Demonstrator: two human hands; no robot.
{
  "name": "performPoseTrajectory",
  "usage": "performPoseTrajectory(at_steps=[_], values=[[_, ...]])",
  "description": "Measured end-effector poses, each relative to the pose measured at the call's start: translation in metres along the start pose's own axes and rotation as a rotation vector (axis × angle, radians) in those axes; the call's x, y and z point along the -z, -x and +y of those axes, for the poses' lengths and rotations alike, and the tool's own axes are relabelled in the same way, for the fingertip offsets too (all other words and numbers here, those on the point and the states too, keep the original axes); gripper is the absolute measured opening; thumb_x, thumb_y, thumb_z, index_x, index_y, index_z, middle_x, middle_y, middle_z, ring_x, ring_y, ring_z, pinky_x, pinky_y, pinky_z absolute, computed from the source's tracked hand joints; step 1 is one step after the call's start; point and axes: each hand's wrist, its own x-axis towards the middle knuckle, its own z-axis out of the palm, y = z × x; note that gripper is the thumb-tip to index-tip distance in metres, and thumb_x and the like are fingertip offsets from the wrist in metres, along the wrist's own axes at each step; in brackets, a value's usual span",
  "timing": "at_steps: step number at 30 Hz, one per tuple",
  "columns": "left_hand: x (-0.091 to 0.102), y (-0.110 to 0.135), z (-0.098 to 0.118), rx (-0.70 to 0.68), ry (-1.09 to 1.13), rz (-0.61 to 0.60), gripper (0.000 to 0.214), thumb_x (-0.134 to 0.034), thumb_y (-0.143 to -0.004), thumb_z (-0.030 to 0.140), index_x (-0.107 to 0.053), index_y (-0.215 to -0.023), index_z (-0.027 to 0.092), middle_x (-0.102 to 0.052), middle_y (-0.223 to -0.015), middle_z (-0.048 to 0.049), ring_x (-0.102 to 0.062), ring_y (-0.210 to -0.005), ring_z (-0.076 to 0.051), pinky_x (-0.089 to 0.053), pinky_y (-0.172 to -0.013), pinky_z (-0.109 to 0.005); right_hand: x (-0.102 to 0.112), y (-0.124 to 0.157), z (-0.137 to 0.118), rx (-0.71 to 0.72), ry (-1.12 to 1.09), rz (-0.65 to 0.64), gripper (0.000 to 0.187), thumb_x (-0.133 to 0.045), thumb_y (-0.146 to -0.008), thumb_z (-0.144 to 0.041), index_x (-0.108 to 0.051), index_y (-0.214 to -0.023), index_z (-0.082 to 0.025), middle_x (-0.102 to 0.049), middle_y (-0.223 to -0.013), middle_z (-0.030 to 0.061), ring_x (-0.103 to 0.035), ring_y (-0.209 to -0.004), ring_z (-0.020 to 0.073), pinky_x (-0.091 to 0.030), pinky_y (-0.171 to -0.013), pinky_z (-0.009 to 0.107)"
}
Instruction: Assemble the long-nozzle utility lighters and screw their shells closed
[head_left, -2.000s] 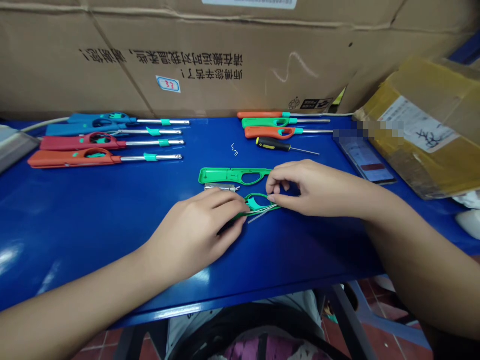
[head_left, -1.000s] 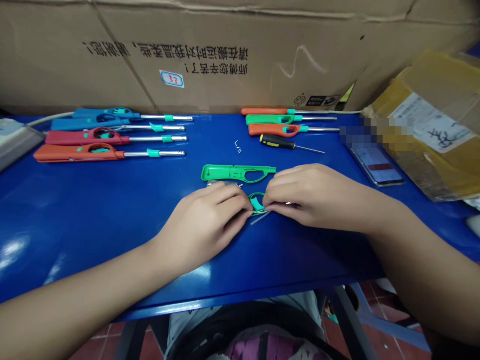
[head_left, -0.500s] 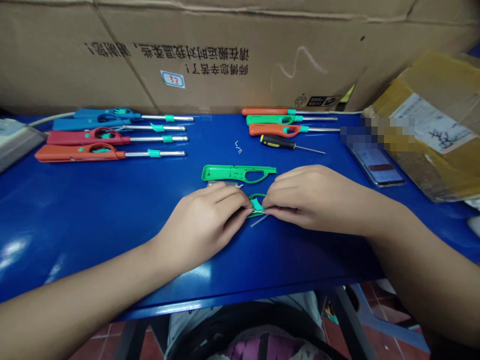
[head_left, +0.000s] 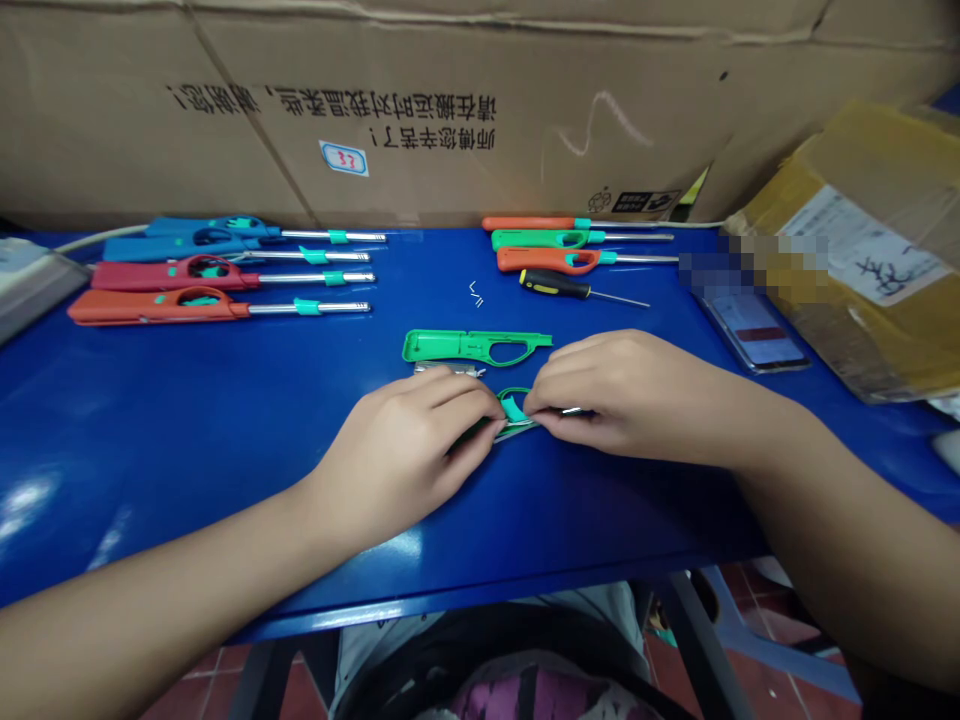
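Observation:
Low over the blue table, both my hands meet at an opened green lighter casing (head_left: pixel 514 393) with a teal trigger (head_left: pixel 513 410) in its loop. My left hand (head_left: pixel 412 450) is closed in a pinch at the casing's left part, which it mostly covers. Opposite it, my right hand (head_left: pixel 622 400) pinches at the casing's right end. A thin pale tube (head_left: pixel 514 432) runs along the near edge between my fingertips; which fingers grip it is hard to see. Just behind lie the other green casing half (head_left: pixel 457 346) and a silvery fuel tank (head_left: pixel 446 369), partly hidden by my left hand.
Several long lighters (head_left: pixel 172 305) in blue, red and orange lie at the left. More lighters (head_left: pixel 544 260) lie at the back right, beside a black-yellow screwdriver (head_left: pixel 555 284) and small screws (head_left: pixel 476 295). A phone (head_left: pixel 757 330) leans near a taped box (head_left: pixel 862 250). Cardboard (head_left: pixel 420 60) walls the back.
The thin tube stuck out down and left from my right fingers; now it sits closer along the casing's near edge. My hands have barely moved.

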Motion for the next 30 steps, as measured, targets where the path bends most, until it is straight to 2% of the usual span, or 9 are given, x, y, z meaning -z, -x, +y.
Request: performPoseTrajectory(at_steps=[8, 17, 25, 30], values=[[0.0, 0.001, 0.0, -0.013, -0.002, 0.002, 0.015, -0.057, -0.098, 0.021, -0.07, -0.099, 0.016, -0.073, -0.097, -0.0055, -0.069, -0.093, -0.022, -0.057, -0.085, -0.038, 0.002, 0.0, 0.0, -0.055, -0.077, -0.046, 0.019, -0.054, -0.096, -0.019, -0.073, -0.095, -0.018, -0.073, -0.09, 0.0039, -0.065, -0.086, 0.0183, -0.042, -0.074, 0.03], [0.001, 0.01, 0.002, -0.15, -0.147, 0.095, 0.016, -0.063, -0.094, 0.019, -0.074, -0.107, 0.02, -0.075, -0.11, -0.0048, -0.074, -0.093, -0.023, -0.062, -0.076, -0.036, 0.0, -0.001, 0.0, -0.051, -0.066, -0.047, 0.017, -0.056, -0.096, -0.017, -0.073, -0.094, -0.017, -0.072, -0.087, 0.004, -0.064, -0.084, 0.0182, -0.042, -0.073, 0.029], [0.004, 0.006, 0.004, -0.162, -0.192, 0.023, 0.017, -0.06, -0.097, 0.023, -0.076, -0.101, 0.019, -0.076, -0.104, -0.0036, -0.073, -0.089, -0.025, -0.063, -0.072, -0.041, 0.001, 0.001, 0.001, -0.058, -0.091, -0.029, 0.014, -0.057, -0.095, -0.022, -0.07, -0.095, -0.019, -0.07, -0.089, 0.0034, -0.063, -0.084, 0.018, -0.042, -0.073, 0.03], [0.002, 0.005, 0.001, -0.15, -0.125, 0.023, 0.017, -0.06, -0.097, 0.02, -0.075, -0.104, 0.02, -0.076, -0.105, -0.0035, -0.072, -0.091, -0.024, -0.062, -0.077, -0.039, -0.003, -0.001, -0.002, -0.014, -0.086, -0.003, 0.008, -0.059, -0.094, -0.024, -0.065, -0.097, -0.019, -0.063, -0.098, 0.0044, -0.059, -0.09, 0.0184, -0.043, -0.074, 0.029]])
